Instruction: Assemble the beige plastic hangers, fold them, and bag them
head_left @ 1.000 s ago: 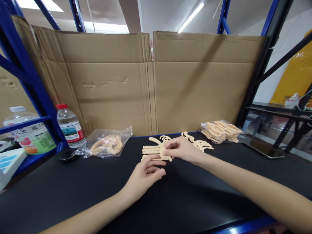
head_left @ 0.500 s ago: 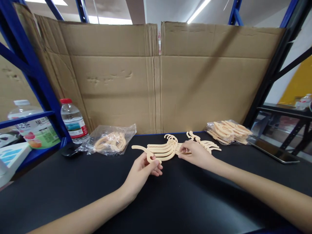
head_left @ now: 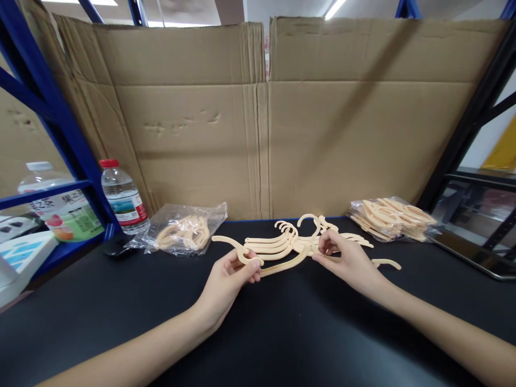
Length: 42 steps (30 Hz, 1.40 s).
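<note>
My left hand (head_left: 234, 274) is closed on a curved beige hanger piece (head_left: 228, 239), pinched between thumb and fingers. Opposite it, my right hand (head_left: 342, 255) grips a beige plastic hanger (head_left: 287, 265) near its middle. That hanger's left arm reaches to my left fingers, and its right arm tip shows beyond my right wrist. Just behind both hands, several similar hangers (head_left: 264, 248) lie overlapped on the black table (head_left: 282, 333), their hooks pointing away from me. My right fingers partly hide the held hanger's centre.
A clear bag with beige pieces (head_left: 187, 234) lies at left, near a red-capped water bottle (head_left: 124, 201) and a black object (head_left: 116, 245). At right are bagged beige pieces (head_left: 391, 217) and a dark flat tablet-like device (head_left: 471, 255). Cardboard (head_left: 181, 129) walls the back.
My right hand has lifted a hanger off the pile and drawn it toward me and rightward. My left hand keeps its piece and has shifted slightly left. The view has tilted a little.
</note>
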### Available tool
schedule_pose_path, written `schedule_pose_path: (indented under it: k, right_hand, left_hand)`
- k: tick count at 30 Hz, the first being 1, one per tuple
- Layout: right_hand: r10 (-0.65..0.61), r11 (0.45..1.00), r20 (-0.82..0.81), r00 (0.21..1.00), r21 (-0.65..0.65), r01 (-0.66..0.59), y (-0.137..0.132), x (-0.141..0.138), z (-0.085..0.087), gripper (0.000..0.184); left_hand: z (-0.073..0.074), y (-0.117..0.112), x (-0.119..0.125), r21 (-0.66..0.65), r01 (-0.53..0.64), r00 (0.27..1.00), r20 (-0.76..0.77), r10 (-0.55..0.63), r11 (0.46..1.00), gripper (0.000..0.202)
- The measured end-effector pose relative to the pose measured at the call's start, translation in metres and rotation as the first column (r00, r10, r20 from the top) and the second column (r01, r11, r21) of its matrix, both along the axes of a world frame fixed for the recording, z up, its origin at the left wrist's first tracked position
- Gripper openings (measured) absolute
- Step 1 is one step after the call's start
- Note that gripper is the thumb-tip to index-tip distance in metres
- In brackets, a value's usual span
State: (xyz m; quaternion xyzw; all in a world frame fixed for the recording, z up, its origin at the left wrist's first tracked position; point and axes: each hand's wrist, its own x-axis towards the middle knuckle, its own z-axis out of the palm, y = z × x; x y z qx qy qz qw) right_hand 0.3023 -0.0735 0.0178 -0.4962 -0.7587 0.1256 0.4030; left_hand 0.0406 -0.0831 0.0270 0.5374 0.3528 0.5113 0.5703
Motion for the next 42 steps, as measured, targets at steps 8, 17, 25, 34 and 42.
schedule_pose_path:
  k: [8,17,25,34,42]
  right_hand:
    - [0.176,0.979,-0.130,0.976,-0.081,-0.187,-0.013,0.005,0.009,0.013]
    - [0.085,0.983,-0.029,0.996,0.166,-0.079,-0.027,0.000,0.020,0.020]
    - [0.069,0.934,0.010,0.998,0.351,-0.068,-0.029,0.000,0.017,0.013]
    - [0.093,0.908,0.017,0.996,0.409,-0.091,-0.035,-0.003,0.012,0.015]
    - [0.135,0.912,0.039,0.990,0.386,-0.140,-0.036,-0.007,0.007,0.021]
  left_hand:
    - [-0.007,0.008,-0.005,-0.057,0.071,0.994,0.091,-0.066,0.996,0.018]
    - [0.001,0.010,-0.010,-0.180,0.274,0.943,0.245,-0.226,0.945,0.016]
    - [-0.001,0.009,-0.009,-0.201,0.317,0.926,0.278,-0.257,0.927,0.022]
    - [-0.007,0.010,-0.010,-0.210,0.330,0.922,0.280,-0.267,0.920,0.025]
    - [-0.006,0.010,-0.008,-0.215,0.213,0.976,0.094,-0.197,0.953,0.023]
